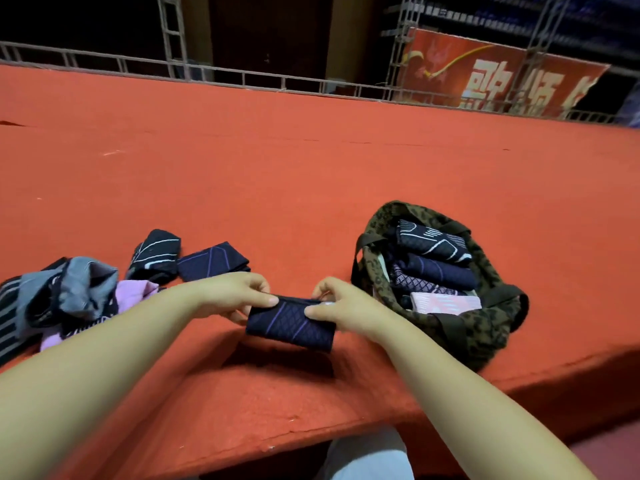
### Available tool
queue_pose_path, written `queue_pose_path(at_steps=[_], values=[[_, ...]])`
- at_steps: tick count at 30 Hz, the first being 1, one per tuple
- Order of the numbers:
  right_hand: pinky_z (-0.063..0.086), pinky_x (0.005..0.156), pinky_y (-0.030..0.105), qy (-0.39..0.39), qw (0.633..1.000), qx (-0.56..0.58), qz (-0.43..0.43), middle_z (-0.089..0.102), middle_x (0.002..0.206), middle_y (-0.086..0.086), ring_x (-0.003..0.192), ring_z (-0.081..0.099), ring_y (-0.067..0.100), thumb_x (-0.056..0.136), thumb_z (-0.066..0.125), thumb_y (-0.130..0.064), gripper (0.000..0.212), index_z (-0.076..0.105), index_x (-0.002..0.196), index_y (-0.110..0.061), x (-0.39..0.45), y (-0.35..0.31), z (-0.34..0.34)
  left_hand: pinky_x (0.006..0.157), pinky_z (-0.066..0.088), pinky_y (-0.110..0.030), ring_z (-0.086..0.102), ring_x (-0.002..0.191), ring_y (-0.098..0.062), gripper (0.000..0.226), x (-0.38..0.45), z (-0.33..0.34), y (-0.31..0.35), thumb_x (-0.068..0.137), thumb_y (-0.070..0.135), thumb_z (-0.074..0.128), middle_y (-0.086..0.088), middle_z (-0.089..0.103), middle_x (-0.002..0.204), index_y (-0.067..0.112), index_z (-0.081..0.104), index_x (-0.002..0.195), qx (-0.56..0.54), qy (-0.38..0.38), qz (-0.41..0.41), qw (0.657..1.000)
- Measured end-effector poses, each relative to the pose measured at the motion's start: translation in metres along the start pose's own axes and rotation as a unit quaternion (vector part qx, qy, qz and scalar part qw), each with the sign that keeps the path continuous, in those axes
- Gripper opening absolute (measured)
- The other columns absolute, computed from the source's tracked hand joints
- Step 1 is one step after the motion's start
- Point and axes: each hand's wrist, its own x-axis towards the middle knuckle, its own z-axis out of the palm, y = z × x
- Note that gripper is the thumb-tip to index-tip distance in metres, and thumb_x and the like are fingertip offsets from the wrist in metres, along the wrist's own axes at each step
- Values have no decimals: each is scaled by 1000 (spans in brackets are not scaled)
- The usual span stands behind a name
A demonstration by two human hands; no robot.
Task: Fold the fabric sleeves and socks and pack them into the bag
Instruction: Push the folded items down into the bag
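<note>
1. I see both hands pinching the folded navy sleeve just above the counter: left hand on its left end, right hand on its right end.
2. Its long axis runs left to right.
3. The bag lies just to the right, mouth open, so I judge the right hand is nearer and should lead the carry.

Red carpeted platform fills scene. Grey metal railing along far edge. Red banner with white characters far right. Dark room beyond.
</note>
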Motion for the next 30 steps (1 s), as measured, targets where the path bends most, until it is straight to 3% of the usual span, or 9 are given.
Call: queue_pose_path(at_steps=[4,9,14,19,21,24,25,27,30], values=[[40,64,23,200,977,-9,-77,60,92,-8,78,55,7,81,71,-29,20,54,92,-27,-47,-14,-70,63,45,-24,49,62,-8,16,13,21,75,89,28,63,5,52,72,20,51,80,-86,30,86,992],[45,63,31,345,939,8,-11,61,95,-1,74,56,13,82,70,-35,24,54,95,-23,-72,14,-161,55,37,-22,55,70,-9,19,40,72,160,87,36,63,4,61,81,22,54,79,-91,50,142,984],[41,67,33,344,933,-34,100,62,91,7,74,54,17,80,72,-40,33,54,91,-14,-79,68,-198,54,33,-24,56,65,-12,27,73,125,183,82,43,67,1,59,75,17,62,83,-48,54,120,990],[41,69,36,309,926,-138,165,61,96,5,82,55,22,76,72,-46,41,50,94,-16,-81,91,-193,63,46,-28,58,62,-16,33,91,146,168,79,43,69,-5,64,68,13,64,67,62,86,105,989],[38,71,33,324,905,-235,143,56,102,3,92,53,24,77,71,-46,43,49,99,-17,-84,90,-187,62,43,-26,59,62,-15,32,90,148,160,80,42,68,-5,67,69,15,62,64,94,92,102,986],[42,81,36,382,847,-369,11,57,101,1,98,51,25,82,65,-42,29,60,97,-19,-97,73,-181,59,40,-25,60,64,-14,31,90,149,155,81,42,66,-4,68,72,15,61,68,107,109,100,983],[43,83,37,358,839,-408,-41,59,99,0,97,52,24,86,61,-41,24,63,95,-19,-101,68,-180,60,41,-25,61,65,-14,30,92,149,155,81,42,66,-4,69,73,15,60,68,103,112,102,983],[43,82,36,226,868,-432,-89,62,95,-1,94,55,22,93,48,-41,30,66,92,-17,-107,61,-175,64,44,-26,63,67,-15,28,92,149,154,79,41,67,-4,70,74,17,60,67,90,111,105,984],[40,93,34,25,921,-389,9,55,106,-4,103,52,16,97,37,-48,35,61,102,-24,-108,68,-166,65,46,-24,63,64,-11,24,91,150,153,80,37,67,-1,71,76,15,62,72,79,102,113,985]])
